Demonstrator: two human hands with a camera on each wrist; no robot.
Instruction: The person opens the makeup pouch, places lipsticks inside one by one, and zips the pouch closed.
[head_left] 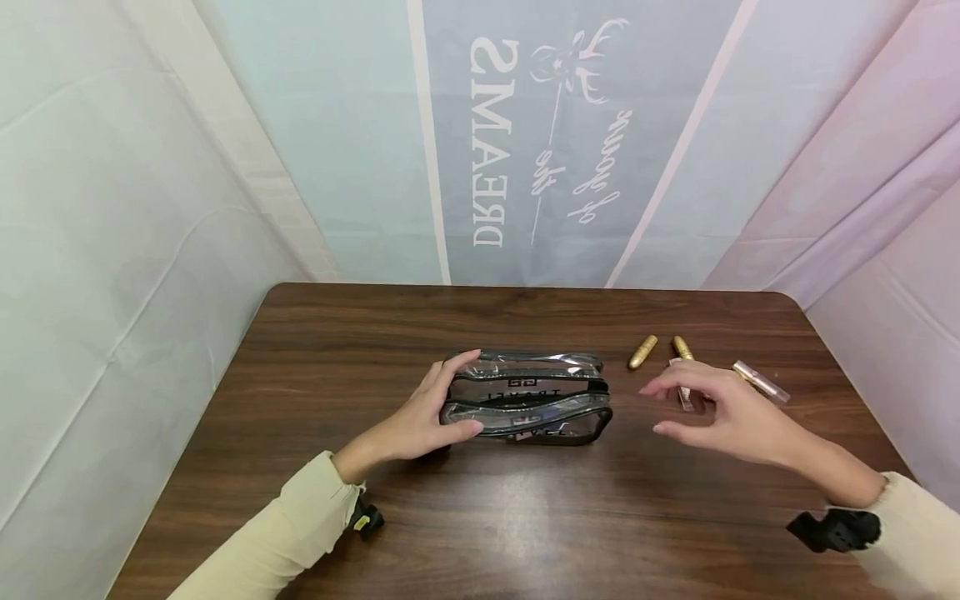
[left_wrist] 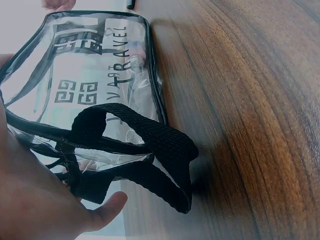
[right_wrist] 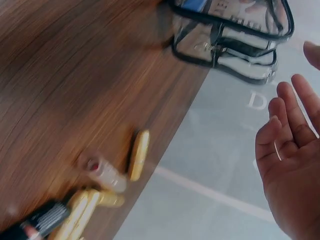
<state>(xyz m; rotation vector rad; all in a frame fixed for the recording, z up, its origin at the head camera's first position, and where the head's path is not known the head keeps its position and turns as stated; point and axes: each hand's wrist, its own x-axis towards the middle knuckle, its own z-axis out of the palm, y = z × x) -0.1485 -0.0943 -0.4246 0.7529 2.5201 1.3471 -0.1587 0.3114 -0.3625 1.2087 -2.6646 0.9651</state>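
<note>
A clear toiletry bag (head_left: pixel 525 408) with black trim stands on the table, its top parted along the middle. "TRAVEL" lettering and a black strap (left_wrist: pixel 155 137) show on it in the left wrist view. My left hand (head_left: pixel 427 408) holds the bag's left end, thumb on the near side and fingers on the far side. To the right of the bag hovers my right hand (head_left: pixel 720 404), fingers loosely bent and holding nothing. Under and beyond it lie a gold lipstick tube (head_left: pixel 682 347) and a partly hidden small pale tube (head_left: pixel 686 398).
Another gold tube (head_left: pixel 642 352) lies just right of the bag's far corner. A clear gloss tube (head_left: pixel 761 382) is farther right. In the right wrist view a black tube (right_wrist: pixel 42 220) lies beside gold ones. Behind the dark wooden table (head_left: pixel 360 325) hangs a printed curtain (head_left: pixel 375 167).
</note>
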